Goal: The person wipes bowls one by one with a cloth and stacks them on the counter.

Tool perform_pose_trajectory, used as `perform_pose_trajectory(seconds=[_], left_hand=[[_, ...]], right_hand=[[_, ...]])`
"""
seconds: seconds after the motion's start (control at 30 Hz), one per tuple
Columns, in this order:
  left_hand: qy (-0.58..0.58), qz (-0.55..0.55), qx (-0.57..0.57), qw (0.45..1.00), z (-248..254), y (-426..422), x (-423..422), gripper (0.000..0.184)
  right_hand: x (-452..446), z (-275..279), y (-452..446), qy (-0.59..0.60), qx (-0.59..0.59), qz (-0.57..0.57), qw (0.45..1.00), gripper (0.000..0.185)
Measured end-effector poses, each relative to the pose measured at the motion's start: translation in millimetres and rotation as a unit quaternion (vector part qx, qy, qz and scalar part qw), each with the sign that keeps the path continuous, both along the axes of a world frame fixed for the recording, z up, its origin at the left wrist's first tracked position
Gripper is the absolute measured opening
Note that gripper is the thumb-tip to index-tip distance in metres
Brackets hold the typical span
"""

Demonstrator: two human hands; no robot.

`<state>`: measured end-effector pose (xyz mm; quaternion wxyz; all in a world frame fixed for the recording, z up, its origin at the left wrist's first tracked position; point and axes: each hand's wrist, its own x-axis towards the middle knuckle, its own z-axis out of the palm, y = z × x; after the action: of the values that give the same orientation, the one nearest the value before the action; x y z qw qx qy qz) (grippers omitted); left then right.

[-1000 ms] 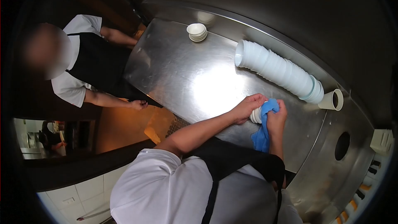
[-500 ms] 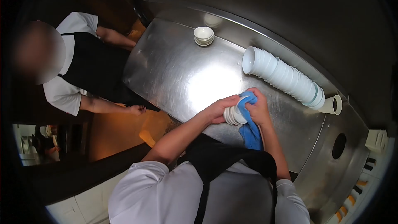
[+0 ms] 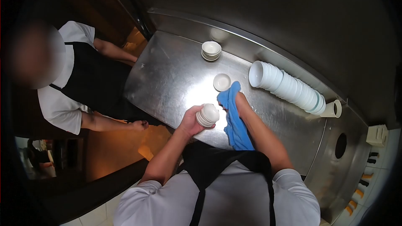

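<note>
Head view: the left hand has its fingers clamped round a stack of small bowls, off the surface; the right hand grips a blue cloth, fingers mostly hidden. One bowl is already down, just beyond the cloth; another small stack stands farther off.

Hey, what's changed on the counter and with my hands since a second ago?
Your hands have parted: the left hand drew back leftward with the held stack, while the right hand carries the blue cloth away from it. A single bowl has appeared beyond the cloth; whether you've fully let go is unclear. The far stack and nested bowls stayed put.
</note>
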<state>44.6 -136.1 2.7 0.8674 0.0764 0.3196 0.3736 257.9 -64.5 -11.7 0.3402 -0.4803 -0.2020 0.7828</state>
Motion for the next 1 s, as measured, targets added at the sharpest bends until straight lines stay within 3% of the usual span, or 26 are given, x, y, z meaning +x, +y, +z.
perform_pose_trajectory(seconds=[0.07,0.17,0.2,0.23,0.3,0.4,0.5,0.57,0.63,0.73,0.83,0.87,1.0], left_hand=[[0.002,-0.006,0.021,1.0,5.9,11.0,-1.9,0.044],[-0.001,-0.017,-0.022,1.0,-14.2,25.2,2.4,0.043],[0.009,-0.008,-0.004,1.0,-3.1,30.0,14.7,0.044],[0.004,-0.013,-0.005,1.0,-1.8,32.9,20.0,0.044],[-0.006,-0.027,-0.004,1.0,1.8,38.5,28.1,0.043],[-0.022,-0.045,-0.025,0.998,9.3,41.8,28.5,0.045],[0.008,-0.057,-0.041,0.998,11.3,45.2,31.4,0.044],[0.037,-0.065,-0.046,0.996,14.4,47.1,36.5,0.043],[0.03,-0.064,-0.046,0.996,16.5,44.5,39.7,0.042],[0.011,-0.063,-0.081,0.995,11.2,45.1,40.6,0.04],[-0.043,-0.083,-0.035,0.995,0.2,45.1,33.4,0.044],[-0.032,-0.077,-0.035,0.996,-3.9,45.6,32.9,0.044],[-0.016,-0.067,-0.031,0.997,-5.6,48.6,33.4,0.044]], right_hand=[[2.7,-3.3,-11.0,0.054,-0.005,0.035,0.998,0.034],[-25.9,-15.3,-30.6,-0.037,0.149,-0.014,0.988,0.031],[-22.8,-6.3,-33.1,-0.239,0.327,0.109,0.908,0.037],[-27.3,18.8,-36.9,-0.328,0.327,0.086,0.882,0.039],[-20.2,31.8,-23.9,-0.373,0.213,0.091,0.899,0.032],[-5.9,21.6,-24.3,-0.365,0.315,0.039,0.875,0.025],[-6.3,16.0,-25.3,-0.288,0.356,-0.051,0.887,0.027],[-10.2,17.1,-29.7,-0.279,0.421,0.045,0.862,0.036],[-11.2,44.0,-31.3,-0.341,0.411,0.056,0.844,0.038],[-8.6,30.4,-23.0,-0.398,0.365,0.012,0.841,0.038],[-9.8,24.4,-21.5,-0.432,0.325,-0.095,0.835,0.035],[-12.7,22.5,-22.5,-0.437,0.354,-0.138,0.815,0.039],[-16.5,25.7,-28.5,-0.417,0.339,-0.149,0.83,0.063]])
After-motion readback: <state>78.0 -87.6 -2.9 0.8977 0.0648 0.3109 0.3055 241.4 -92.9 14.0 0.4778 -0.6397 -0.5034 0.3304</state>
